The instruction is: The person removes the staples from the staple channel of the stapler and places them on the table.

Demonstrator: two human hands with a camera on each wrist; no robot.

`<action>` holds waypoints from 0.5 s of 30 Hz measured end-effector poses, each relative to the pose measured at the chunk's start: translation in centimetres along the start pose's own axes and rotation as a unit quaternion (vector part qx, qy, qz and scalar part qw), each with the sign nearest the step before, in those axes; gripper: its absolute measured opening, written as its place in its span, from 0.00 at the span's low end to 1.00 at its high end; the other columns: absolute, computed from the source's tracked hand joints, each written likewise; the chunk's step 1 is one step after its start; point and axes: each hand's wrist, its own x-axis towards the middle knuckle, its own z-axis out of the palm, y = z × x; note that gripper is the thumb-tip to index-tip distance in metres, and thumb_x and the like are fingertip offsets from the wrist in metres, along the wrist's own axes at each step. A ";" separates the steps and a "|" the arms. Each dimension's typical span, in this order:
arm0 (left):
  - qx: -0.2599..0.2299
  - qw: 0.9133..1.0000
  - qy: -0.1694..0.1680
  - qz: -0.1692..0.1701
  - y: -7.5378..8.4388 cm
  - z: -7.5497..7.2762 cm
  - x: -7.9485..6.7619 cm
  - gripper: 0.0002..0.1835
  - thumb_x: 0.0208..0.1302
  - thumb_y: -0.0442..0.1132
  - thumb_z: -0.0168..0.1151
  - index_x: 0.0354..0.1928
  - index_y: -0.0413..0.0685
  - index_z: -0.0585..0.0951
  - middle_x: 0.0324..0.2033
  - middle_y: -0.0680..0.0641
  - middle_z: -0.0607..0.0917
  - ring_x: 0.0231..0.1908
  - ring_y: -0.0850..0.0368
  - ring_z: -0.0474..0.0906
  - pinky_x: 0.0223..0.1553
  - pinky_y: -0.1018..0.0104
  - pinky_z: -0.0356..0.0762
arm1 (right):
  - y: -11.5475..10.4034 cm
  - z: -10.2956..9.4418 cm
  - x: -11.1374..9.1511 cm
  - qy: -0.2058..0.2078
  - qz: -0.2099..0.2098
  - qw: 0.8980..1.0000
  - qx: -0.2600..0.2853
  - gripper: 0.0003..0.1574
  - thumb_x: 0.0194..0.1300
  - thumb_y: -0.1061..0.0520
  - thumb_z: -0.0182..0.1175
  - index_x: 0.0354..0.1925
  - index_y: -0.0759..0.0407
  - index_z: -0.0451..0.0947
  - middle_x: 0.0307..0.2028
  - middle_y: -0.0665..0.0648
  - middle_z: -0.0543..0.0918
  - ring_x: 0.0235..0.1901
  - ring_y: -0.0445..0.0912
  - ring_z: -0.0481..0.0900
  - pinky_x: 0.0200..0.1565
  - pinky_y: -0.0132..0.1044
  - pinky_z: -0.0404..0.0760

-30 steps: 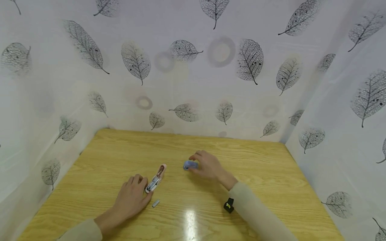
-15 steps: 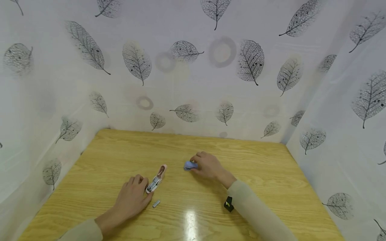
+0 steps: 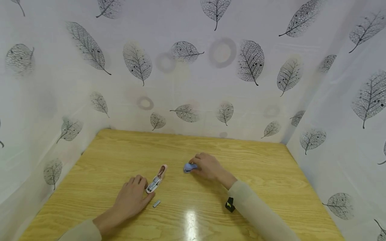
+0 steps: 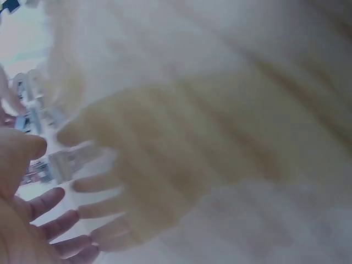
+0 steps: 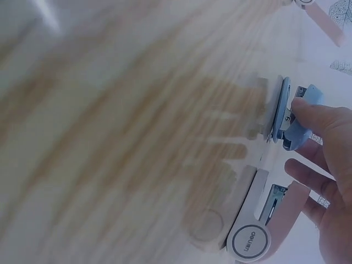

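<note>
With thumb and fingers, my right hand (image 3: 208,166) pinches a small blue stapler (image 3: 189,167) on the table. In the right wrist view the thumb presses the side of the blue stapler (image 5: 300,118). Below it stands a pink-and-white stapler (image 5: 250,239), beside the curled lower fingers; the head view does not show this one. My left hand (image 3: 131,197) rests on the table, loosely spread around the near end of an opened pink-and-white stapler (image 3: 156,180) whose metal channel shows. A grey strip of staples (image 3: 156,203) lies by the left thumb.
A small black object with a yellow mark (image 3: 230,204) lies beside the right sleeve. The wooden table (image 3: 135,144) is glossy and throws reflections. Leaf-patterned white sheets (image 3: 199,87) enclose it at the back and both sides.
My right fingers have closed in on the blue stapler, and its left end has turned slightly toward the near side. The left hand stays by the opened stapler, its thumb a little closer.
</note>
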 end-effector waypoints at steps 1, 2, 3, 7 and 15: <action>-0.007 1.000 -0.006 -0.002 0.0 -0.2 0.0 0.19 0.65 0.55 0.73 0.41 0.48 0.79 0.35 0.50 0.79 0.33 0.59 0.72 0.33 0.64 0.73 | -0.1 0.0 0.0 0.001 -0.005 1.000 -0.002 0.21 0.69 0.44 0.71 0.56 0.50 0.85 0.48 0.50 0.88 0.48 0.44 0.84 0.52 0.39 0.85; -0.015 1.000 -0.010 -0.005 0.0 -0.4 0.0 0.19 0.66 0.55 0.73 0.41 0.48 0.80 0.35 0.51 0.79 0.32 0.59 0.71 0.32 0.65 0.72 | -0.2 -0.1 -0.1 0.000 -0.008 1.000 -0.003 0.21 0.69 0.44 0.71 0.56 0.50 0.85 0.48 0.50 0.88 0.48 0.44 0.84 0.53 0.39 0.85; -0.020 1.000 -0.010 -0.008 0.1 -0.6 0.0 0.20 0.66 0.55 0.73 0.42 0.47 0.80 0.34 0.51 0.79 0.32 0.60 0.71 0.32 0.65 0.71 | -0.3 -0.1 -0.1 0.001 -0.012 1.000 -0.001 0.21 0.69 0.44 0.71 0.56 0.50 0.85 0.48 0.50 0.88 0.48 0.45 0.85 0.53 0.39 0.85; -0.035 0.999 0.003 -0.015 0.5 -1.4 0.1 0.20 0.65 0.54 0.74 0.43 0.45 0.82 0.35 0.49 0.82 0.32 0.60 0.72 0.31 0.67 0.72 | -0.8 -0.3 -0.4 -0.002 -0.026 1.000 0.005 0.21 0.68 0.46 0.71 0.56 0.51 0.85 0.48 0.51 0.88 0.47 0.45 0.85 0.53 0.41 0.85; -0.039 0.998 0.054 0.018 2.2 -1.3 -0.5 0.18 0.61 0.53 0.78 0.41 0.49 0.83 0.38 0.51 0.83 0.37 0.60 0.78 0.38 0.65 0.79 | -1.6 -0.6 -1.0 0.002 -0.072 0.997 -0.012 0.20 0.69 0.47 0.71 0.56 0.50 0.85 0.49 0.51 0.89 0.49 0.47 0.86 0.55 0.43 0.85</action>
